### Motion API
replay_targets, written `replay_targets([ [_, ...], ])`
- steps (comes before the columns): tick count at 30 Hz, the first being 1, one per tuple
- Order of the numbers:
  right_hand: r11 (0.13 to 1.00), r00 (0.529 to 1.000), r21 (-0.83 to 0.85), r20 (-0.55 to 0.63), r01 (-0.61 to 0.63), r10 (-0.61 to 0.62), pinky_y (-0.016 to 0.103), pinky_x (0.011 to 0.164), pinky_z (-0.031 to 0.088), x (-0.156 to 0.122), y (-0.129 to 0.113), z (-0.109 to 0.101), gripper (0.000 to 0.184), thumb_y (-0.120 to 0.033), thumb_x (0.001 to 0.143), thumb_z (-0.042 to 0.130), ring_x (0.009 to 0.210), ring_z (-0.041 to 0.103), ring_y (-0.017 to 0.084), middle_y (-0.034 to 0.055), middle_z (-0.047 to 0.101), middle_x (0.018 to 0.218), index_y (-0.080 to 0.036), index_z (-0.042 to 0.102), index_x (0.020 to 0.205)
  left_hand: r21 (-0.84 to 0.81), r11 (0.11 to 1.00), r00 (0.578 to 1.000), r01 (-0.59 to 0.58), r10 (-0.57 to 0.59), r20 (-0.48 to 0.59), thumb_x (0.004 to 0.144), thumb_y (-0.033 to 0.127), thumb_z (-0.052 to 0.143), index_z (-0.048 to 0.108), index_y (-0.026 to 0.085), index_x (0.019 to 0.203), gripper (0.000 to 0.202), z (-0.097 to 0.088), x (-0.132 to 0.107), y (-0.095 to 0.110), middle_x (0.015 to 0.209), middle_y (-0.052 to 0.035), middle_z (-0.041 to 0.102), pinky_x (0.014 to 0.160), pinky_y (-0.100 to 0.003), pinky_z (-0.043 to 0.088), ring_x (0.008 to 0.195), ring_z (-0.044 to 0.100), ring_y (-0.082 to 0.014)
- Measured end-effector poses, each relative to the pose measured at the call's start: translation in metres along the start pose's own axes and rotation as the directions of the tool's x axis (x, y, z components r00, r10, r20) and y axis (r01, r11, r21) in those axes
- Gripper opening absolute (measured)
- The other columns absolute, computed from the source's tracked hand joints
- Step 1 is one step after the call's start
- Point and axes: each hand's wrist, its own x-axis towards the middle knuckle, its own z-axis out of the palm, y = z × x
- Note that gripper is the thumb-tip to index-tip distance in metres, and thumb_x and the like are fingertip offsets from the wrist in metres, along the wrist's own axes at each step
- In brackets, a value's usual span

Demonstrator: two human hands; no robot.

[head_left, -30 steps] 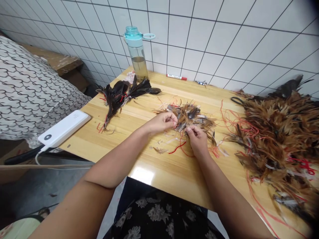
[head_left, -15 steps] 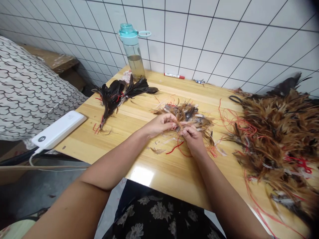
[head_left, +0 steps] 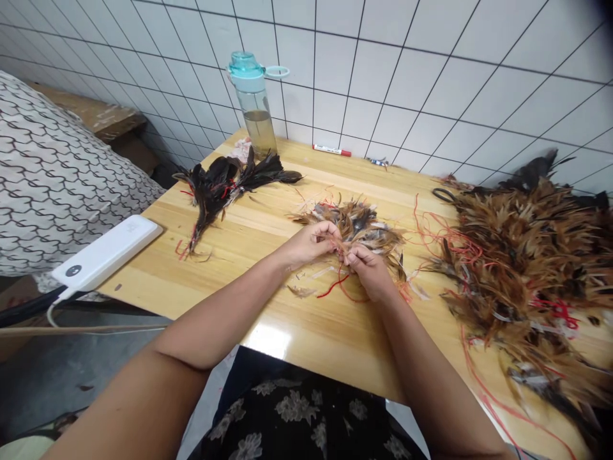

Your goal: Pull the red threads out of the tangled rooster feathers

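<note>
Fingers pinched, my left hand (head_left: 313, 244) grips a small brown feather (head_left: 341, 245) over the middle of the table. My right hand (head_left: 368, 267) is closed at the lower end of the same feather, close beside the left fingertips. A red string (head_left: 334, 287) hangs from near the fingers onto the wood; whether it is tied to the feather I cannot tell. Just behind both hands lies a loose heap of brown, grey and black feathers (head_left: 361, 220), partly covered by them.
A large pile of brown feathers (head_left: 522, 243) with red strings (head_left: 450, 236) fills the right side. Black feather bundles (head_left: 220, 185) lie at left, before a water bottle (head_left: 258, 118). A white power bank (head_left: 108, 252) sits on the left edge. A red marker (head_left: 331, 151) lies near the tiled wall.
The fingertips of both hands have come closer together around the feather, which shows less between them. The whole view has shifted slightly.
</note>
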Motion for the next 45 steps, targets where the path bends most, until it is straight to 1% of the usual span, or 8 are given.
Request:
replay_targets([
  [5,0.992,0.995,0.08,0.041,-0.094,0.091,0.026,0.06,0.036,-0.002,-0.003,-0.002,0.041,-0.059,0.077,0.061,0.06,0.042,0.012,-0.001,0.053,0.064,-0.02,0.057,0.065,0.043,0.999,0.999,-0.024,0.023,0.031,0.073,0.035,0.073,0.054,0.015,0.081,0.029,0.0,0.001,0.0,0.071,-0.0007,0.065,0.067,-0.024,0.044,0.068,0.061,-0.0126],
  [10,0.978,0.993,0.174,0.053,-0.117,0.11,0.025,0.057,0.036,-0.002,-0.001,-0.003,0.041,-0.058,0.076,0.066,0.057,0.04,0.011,-0.0024,0.053,0.063,-0.02,0.057,0.065,-0.023,0.999,0.999,-0.029,0.03,0.041,0.074,0.037,0.074,0.054,0.014,0.083,0.032,0.002,0.001,-0.004,0.071,-0.0013,0.065,0.068,-0.024,0.045,0.067,0.062,-0.0118],
  [17,0.921,0.971,0.307,0.095,-0.24,0.221,0.024,0.055,0.037,-0.003,-0.005,-0.005,0.045,-0.062,0.066,0.073,0.056,0.044,0.01,0.0007,0.063,0.07,-0.019,0.061,0.072,-0.075,0.993,0.995,-0.086,0.09,0.048,0.073,0.042,0.076,0.053,0.015,0.083,0.037,0.004,0.003,-0.005,0.07,-0.0012,0.065,0.067,-0.026,0.046,0.064,0.062,-0.0122],
  [23,0.901,0.969,0.357,0.087,-0.245,0.229,0.026,0.057,0.04,-0.003,-0.009,-0.005,0.039,-0.059,0.068,0.073,0.058,0.048,0.012,-0.0009,0.057,0.062,-0.021,0.063,0.073,-0.069,0.995,0.997,-0.075,0.075,0.003,0.072,0.038,0.076,0.055,0.014,0.083,0.034,0.004,0.003,-0.008,0.074,-0.0013,0.065,0.07,-0.025,0.044,0.069,0.06,-0.0113],
  [27,0.888,0.974,0.402,0.067,-0.225,0.216,0.026,0.057,0.041,-0.002,-0.01,-0.01,0.035,-0.054,0.068,0.075,0.059,0.046,0.011,-0.0004,0.058,0.071,-0.022,0.063,0.076,-0.106,0.99,0.993,-0.091,0.081,-0.09,0.071,0.034,0.076,0.054,0.015,0.08,0.031,0.001,0.004,-0.01,0.072,0.0028,0.058,0.066,-0.022,0.039,0.065,0.052,-0.0077],
  [32,0.881,0.983,0.438,0.045,-0.181,0.18,0.026,0.059,0.04,-0.002,-0.007,-0.016,0.028,-0.049,0.074,0.072,0.061,0.044,0.011,-0.0006,0.056,0.075,-0.023,0.061,0.076,-0.164,0.98,0.987,-0.108,0.086,-0.135,0.071,0.031,0.074,0.055,0.015,0.08,0.027,-0.002,0.005,-0.007,0.07,0.0031,0.056,0.061,-0.022,0.036,0.06,0.047,-0.0064],
  [37,0.828,0.986,0.537,0.045,-0.16,0.161,0.024,0.057,0.036,-0.001,-0.005,-0.018,0.027,-0.043,0.073,0.076,0.06,0.042,0.009,-0.001,0.055,0.079,-0.021,0.06,0.071,-0.201,0.975,0.988,-0.095,0.068,-0.138,0.069,0.029,0.076,0.054,0.015,0.078,0.027,-0.002,0.005,-0.005,0.07,0.0029,0.057,0.06,-0.021,0.035,0.059,0.045,-0.0059],
  [45,0.807,0.97,0.551,0.018,-0.212,0.242,0.023,0.056,0.034,0.0,-0.007,-0.014,0.027,-0.042,0.065,0.082,0.068,0.044,0.011,0.0003,0.054,0.076,-0.022,0.069,0.079,-0.247,0.965,0.989,-0.09,0.056,-0.141,0.07,0.025,0.074,0.058,0.013,0.078,0.022,-0.002,0.007,-0.009,0.075,0.0001,0.06,0.061,-0.021,0.037,0.063,0.05,-0.007],
])
